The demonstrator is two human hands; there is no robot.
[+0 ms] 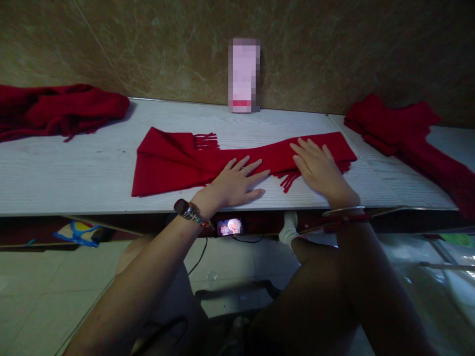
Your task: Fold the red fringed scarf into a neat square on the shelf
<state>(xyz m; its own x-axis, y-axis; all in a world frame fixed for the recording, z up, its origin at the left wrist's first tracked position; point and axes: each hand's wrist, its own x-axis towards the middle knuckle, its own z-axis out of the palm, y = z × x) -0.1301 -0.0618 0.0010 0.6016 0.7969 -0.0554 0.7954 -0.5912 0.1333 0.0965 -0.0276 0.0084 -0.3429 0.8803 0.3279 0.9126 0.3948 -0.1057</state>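
A red fringed scarf [166, 158] lies folded lengthwise across the pale wood-grain tabletop [74, 173]. Its left part is wider and angled, with a fringe sticking out at the top; more fringe hangs from the lower edge at the right. My left hand [239, 183], with a ring on one finger, rests flat and spread on the scarf's middle, its thumb over the bare top. Towards the right end, my right hand [319, 170] lies on the cloth with fingers stretched out. Neither hand grasps anything.
A bunched red cloth [59, 111] lies at the far left, another red scarf [393, 126] at the right. A pixelated pink and white object [243, 74] stands against the marbled wall. Below the table edge are a lit phone screen [229, 227] and a blue packet [79, 233].
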